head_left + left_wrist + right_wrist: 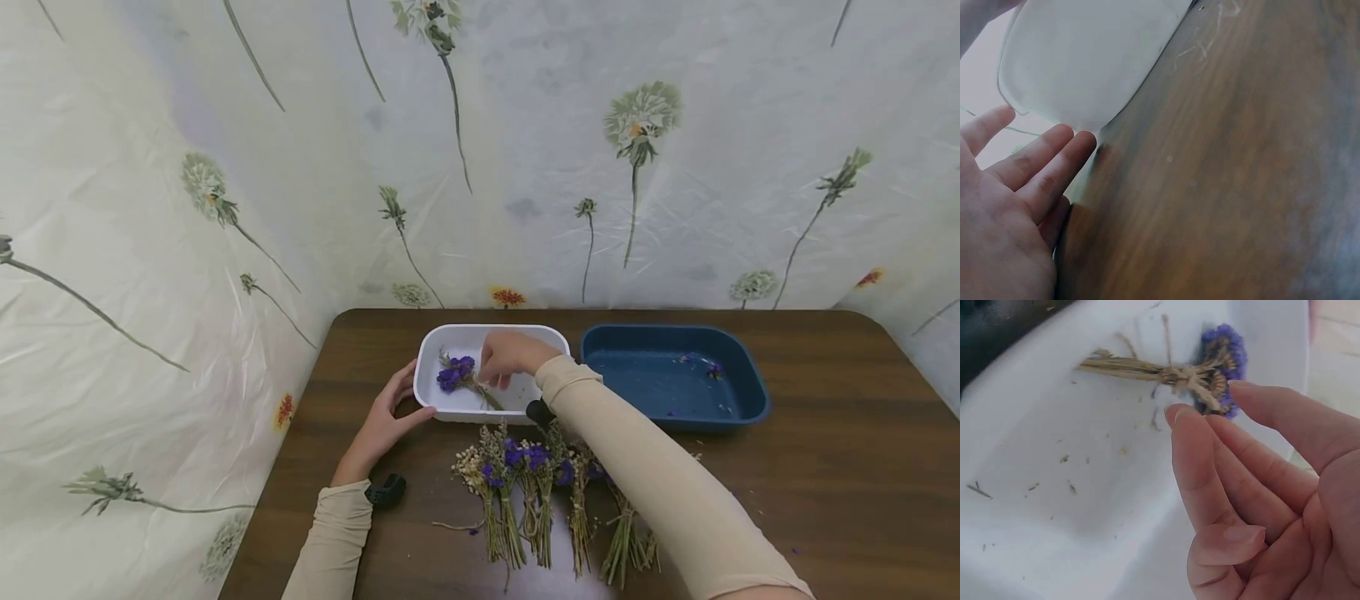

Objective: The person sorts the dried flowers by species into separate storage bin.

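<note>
A small dried-flower bunch [457,375] with purple heads lies in the white basin [431,398]. In the right wrist view, twine is tied round the stems of the bunch [1129,369]. Over the basin reaches my right hand [512,353], its thumb and forefinger apart. The thumb tip of the right hand [1266,475] overlaps the purple flowers in that view, with nothing between the fingers. My left hand [384,427] rests against the basin's left end, thumb at the near rim. Extended fingertips of the left hand [1029,187] touch the basin's outer wall [1085,62].
Several tied dried-flower bunches [536,479] lie in a row before the basin, partly behind the right sleeve [652,467]. A blue basin [637,392] with a few purple bits stands to the right. Plant crumbs [1063,459] dot the white basin's floor. Patterned sheeting [517,208] hangs behind the table.
</note>
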A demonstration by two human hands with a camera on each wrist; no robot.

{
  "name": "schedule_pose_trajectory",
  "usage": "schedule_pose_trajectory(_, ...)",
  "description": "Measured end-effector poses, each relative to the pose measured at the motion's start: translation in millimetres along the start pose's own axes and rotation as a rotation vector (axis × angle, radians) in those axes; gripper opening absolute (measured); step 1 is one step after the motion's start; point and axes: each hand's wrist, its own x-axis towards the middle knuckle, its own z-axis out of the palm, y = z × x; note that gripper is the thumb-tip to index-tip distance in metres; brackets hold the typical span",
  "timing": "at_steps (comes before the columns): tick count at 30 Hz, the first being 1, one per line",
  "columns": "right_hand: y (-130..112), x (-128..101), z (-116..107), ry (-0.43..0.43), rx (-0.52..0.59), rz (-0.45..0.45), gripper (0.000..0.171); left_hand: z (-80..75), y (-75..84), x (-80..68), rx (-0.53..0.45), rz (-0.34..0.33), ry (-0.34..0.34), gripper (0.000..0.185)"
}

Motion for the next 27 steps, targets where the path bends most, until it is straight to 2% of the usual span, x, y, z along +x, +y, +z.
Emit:
schedule_pose_trajectory(14, 1.2, -12.6, -5.4, 0.148, 0.031, -0.033, 0.024, -0.1, -3.0, 1.6, -0.009, 0.03, 0.001, 0.085)
schedule_pose_trajectory(27, 12.6, -47.2, -18.5, 0.246, 0.09, -0.077, 0.025, 0.0, -0.9, 1.3, -0.008, 0.017, 0.008, 0.085)
